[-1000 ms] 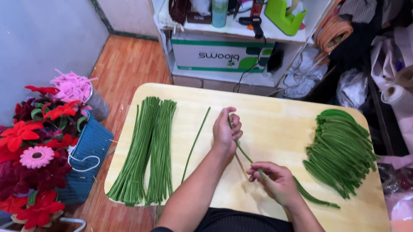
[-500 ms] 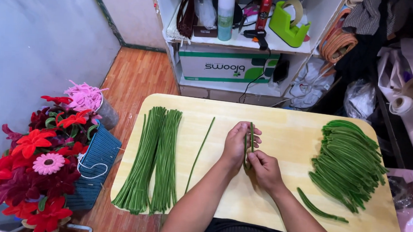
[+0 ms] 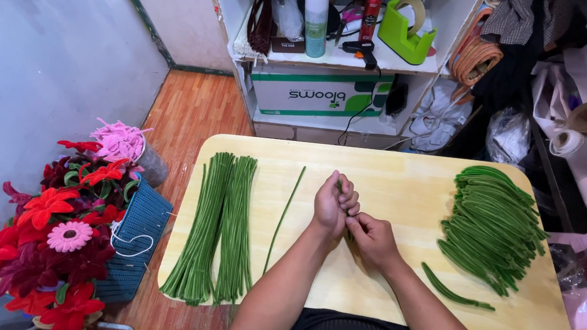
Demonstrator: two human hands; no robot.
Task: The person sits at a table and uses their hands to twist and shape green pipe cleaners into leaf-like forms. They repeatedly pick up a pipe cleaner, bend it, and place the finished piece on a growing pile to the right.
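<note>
Both hands, left (image 3: 332,206) and right (image 3: 369,237), have stayed together, fists gripping a green stem (image 3: 341,187).

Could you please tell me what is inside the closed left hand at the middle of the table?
A thin green stem pokes out above the left hand. The right hand touches it from below. The stem's middle is covered by the fingers.

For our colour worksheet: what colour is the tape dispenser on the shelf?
Lime green tape dispenser, head view.

Green stem (image 3: 339,185) mostly hidden inside hands
</note>
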